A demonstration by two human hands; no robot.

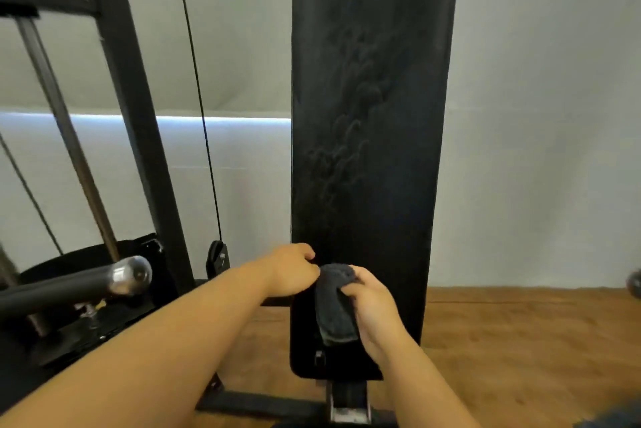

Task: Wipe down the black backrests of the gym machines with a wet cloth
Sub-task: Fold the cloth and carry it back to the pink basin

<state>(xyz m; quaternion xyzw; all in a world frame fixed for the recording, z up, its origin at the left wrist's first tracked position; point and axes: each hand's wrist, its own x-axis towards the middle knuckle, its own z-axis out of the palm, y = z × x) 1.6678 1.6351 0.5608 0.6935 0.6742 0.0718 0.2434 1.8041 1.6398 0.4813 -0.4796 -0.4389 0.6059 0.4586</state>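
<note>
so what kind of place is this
Most likely a gym: a tall black padded backrest, a cable machine frame with its cable, and a chrome-tipped bar handle.

I have only one view, the head camera, worn high and looking forward and down. It sits close to the tall black backrest (367, 115), which fills the centre of the frame from the top edge to the lower middle. My forearms enter from the bottom edge and both hands meet low at centre. The wide lens bends the machine frame (138, 122) at left, and the wooden floor (520, 351) fills the lower right.
</note>
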